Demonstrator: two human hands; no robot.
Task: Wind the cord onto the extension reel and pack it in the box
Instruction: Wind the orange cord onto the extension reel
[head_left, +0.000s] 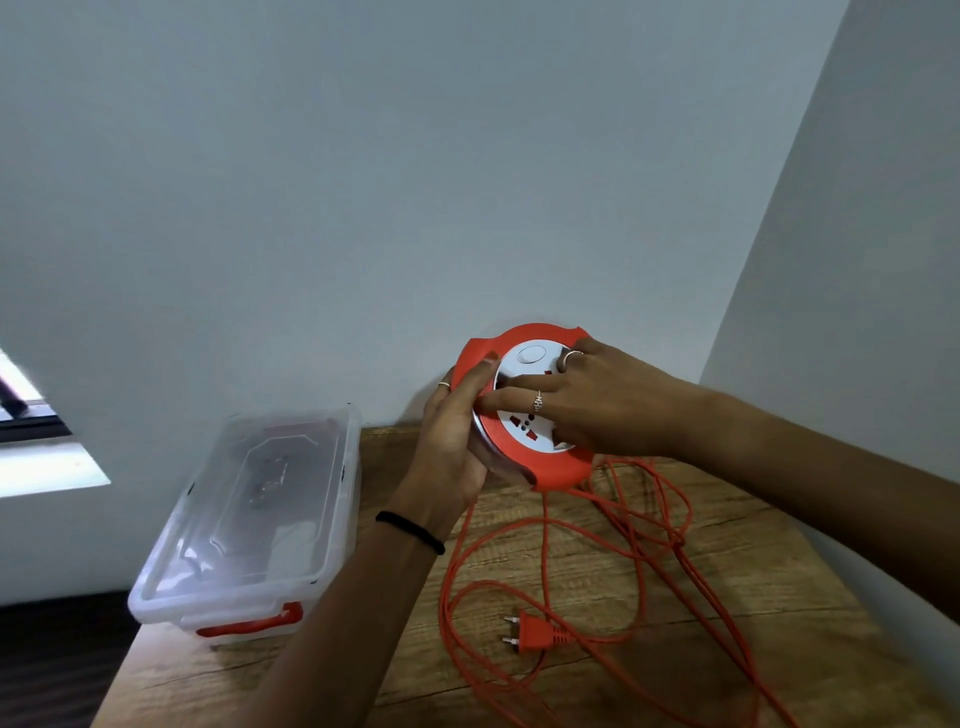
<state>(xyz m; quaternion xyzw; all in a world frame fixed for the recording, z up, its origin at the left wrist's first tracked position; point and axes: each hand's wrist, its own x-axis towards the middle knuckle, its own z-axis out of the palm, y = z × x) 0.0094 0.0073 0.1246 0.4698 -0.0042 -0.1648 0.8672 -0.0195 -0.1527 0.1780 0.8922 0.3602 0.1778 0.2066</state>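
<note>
1. Left hand (451, 447) grips the rim of the orange extension reel (524, 410), holding it raised above the wooden table (597, 571).
2. Right hand (587, 400) lies spread on the reel's white socket face.
3. Orange cord (545, 525) hangs down, looping loosely around the plug (535, 631).
4. Clear box (254, 514), lid on, sits left.

A plain room indoors, probably a home: a wooden table (597, 582) stands pushed into a corner where 2 bare pale grey walls (363, 182) meet, with part of a window (36, 441) showing at the left edge.
</note>
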